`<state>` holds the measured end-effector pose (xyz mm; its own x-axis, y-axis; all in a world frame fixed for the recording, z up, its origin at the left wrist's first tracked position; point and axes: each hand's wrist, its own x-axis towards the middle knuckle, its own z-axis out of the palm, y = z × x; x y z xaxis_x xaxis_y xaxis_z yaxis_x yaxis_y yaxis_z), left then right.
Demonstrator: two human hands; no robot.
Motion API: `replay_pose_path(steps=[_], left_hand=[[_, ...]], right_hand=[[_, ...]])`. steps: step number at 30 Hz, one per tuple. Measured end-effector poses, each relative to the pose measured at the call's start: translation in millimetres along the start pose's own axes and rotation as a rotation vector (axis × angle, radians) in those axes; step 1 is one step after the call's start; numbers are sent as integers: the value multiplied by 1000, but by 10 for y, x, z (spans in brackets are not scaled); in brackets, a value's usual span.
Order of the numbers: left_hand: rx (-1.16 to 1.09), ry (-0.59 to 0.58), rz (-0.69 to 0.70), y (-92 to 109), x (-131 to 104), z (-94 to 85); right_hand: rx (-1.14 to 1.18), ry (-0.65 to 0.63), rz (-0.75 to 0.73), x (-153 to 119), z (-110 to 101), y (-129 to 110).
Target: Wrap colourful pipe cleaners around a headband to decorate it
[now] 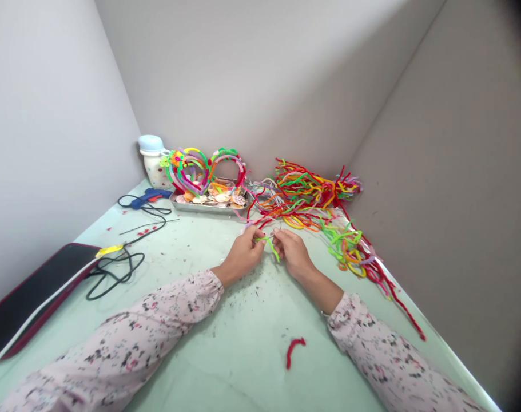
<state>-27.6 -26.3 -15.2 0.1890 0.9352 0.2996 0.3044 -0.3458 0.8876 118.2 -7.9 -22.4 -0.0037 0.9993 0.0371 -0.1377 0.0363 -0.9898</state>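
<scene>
Over the middle of the pale green table [226, 355], my left hand [244, 253] pinches a bright green fuzzy stem [274, 250], whose bent end hangs down between the hands. Close beside it on the right, my right hand [293, 252] has its thumb and fingers pressed together at the stem's upper part; what exactly lies between these fingertips is too small to tell. A short red fuzzy piece [291, 352] lies curved on the table, nearer to me than the hands.
Behind the hands stands a metal tray [209, 208] with shells and colourful headbands [191, 150]. A white bottle [156, 169], a blue glue gun [151, 197], black cable [131, 269] and black panel [41, 292] are at left. Fuzzy stems [307, 189] are heaped at right.
</scene>
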Motion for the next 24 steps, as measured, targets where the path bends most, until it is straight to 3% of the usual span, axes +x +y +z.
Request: replay_pose_path(steps=[8, 24], left_hand=[[169, 90, 66, 3, 1, -13], [185, 123, 120, -32, -4, -13]], right_hand=[[71, -74, -9, 17, -39, 35], [14, -120, -26, 12, -52, 36]])
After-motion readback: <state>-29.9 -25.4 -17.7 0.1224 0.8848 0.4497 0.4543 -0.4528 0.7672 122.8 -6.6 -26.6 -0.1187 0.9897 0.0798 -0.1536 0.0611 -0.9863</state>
